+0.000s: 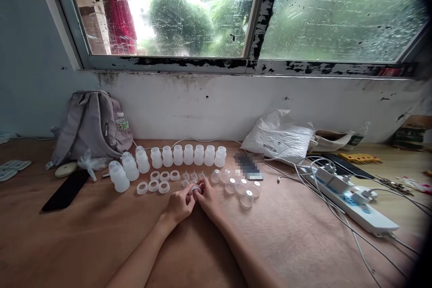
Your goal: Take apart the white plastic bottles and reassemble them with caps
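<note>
Both hands meet at the middle of the table, fingers closed around one small translucent bottle ring (195, 190). My left hand (180, 203) grips it from the left, and my right hand (206, 197) from the right. The fingers partly hide it; whether a teat sits in it I cannot tell. Just beyond the hands stand several clear silicone teats (185, 175). Several loose rings (153, 185) lie to the left. Clear domed caps (246, 199) are grouped to the right. A row of frosted baby bottles (188, 155) stands behind, curving forward at the left.
At the left are a grey backpack (89, 126), a black flat case (65, 190) and a plastic bag (92, 162). On the right lie a blurred phone (251, 167), a silver padded bag (278, 135) and a power strip (357, 209) with trailing cables. A window (202, 18) is behind.
</note>
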Demonstrator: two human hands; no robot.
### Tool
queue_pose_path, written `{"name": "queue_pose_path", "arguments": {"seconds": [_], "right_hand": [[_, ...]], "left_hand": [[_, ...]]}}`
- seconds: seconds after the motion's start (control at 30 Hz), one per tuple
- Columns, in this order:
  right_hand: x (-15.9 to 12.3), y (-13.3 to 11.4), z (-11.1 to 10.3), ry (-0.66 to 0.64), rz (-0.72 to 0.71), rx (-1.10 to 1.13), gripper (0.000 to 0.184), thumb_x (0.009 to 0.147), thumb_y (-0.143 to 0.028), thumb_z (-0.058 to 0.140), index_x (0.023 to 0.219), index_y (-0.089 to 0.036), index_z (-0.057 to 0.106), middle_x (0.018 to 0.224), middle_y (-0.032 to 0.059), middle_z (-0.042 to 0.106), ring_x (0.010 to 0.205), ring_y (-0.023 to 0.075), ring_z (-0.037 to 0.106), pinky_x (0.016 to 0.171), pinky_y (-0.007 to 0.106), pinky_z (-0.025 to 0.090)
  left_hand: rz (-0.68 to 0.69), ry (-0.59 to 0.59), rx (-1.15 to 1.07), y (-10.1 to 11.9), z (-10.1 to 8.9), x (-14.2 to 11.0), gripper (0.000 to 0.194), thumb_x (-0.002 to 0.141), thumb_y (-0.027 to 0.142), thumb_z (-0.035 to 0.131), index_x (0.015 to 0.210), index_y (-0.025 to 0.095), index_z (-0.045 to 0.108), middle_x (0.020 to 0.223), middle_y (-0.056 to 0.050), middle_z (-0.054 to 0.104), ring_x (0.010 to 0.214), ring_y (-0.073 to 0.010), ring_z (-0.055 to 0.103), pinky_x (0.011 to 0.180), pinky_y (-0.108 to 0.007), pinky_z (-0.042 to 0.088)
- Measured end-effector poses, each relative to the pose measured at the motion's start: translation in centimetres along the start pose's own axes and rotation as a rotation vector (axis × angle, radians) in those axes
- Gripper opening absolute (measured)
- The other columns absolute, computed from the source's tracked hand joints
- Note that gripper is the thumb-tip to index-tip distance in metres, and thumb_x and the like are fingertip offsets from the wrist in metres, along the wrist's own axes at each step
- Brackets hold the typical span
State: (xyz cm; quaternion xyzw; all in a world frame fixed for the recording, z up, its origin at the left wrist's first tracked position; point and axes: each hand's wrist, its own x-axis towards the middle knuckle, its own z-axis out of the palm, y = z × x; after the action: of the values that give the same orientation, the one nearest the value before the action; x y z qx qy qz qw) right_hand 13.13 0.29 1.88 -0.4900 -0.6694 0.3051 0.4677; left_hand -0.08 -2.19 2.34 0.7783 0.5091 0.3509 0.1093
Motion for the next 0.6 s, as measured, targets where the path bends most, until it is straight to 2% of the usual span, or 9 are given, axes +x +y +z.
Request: {"name": "queue_pose_path", "arguments": {"seconds": [0.17,0.6], "right_hand": [[-0.05,0.08,0.17,0.001,0.005,-0.031,0.015,0.064,-0.017,0.045,0.079,-0.020,0.045,0.050,-0.0087,0.037,0.046,0.0094,0.038,0.046,0.019,0.030],[-0.06,0.73,0.54,0.018,0.003,-0.084,0.013,0.063,-0.016,0.044,0.075,-0.021,0.047,0.052,-0.0071,0.042,0.049,0.0101,0.041,0.048,0.019,0.032]], "left_hand": [[0.000,0.005,0.010,-0.11,0.07,-0.04,0.042,0.074,0.019,0.042,0.116,0.020,0.049,0.092,-0.006,0.067,0.074,-0.0189,0.063,0.068,-0.029,0.050],[0.058,0.007,0.069,-0.03,0.16,-0.05,0.041,0.076,0.017,0.041,0.115,0.020,0.051,0.093,-0.006,0.067,0.074,-0.0186,0.064,0.067,-0.029,0.050]]}}
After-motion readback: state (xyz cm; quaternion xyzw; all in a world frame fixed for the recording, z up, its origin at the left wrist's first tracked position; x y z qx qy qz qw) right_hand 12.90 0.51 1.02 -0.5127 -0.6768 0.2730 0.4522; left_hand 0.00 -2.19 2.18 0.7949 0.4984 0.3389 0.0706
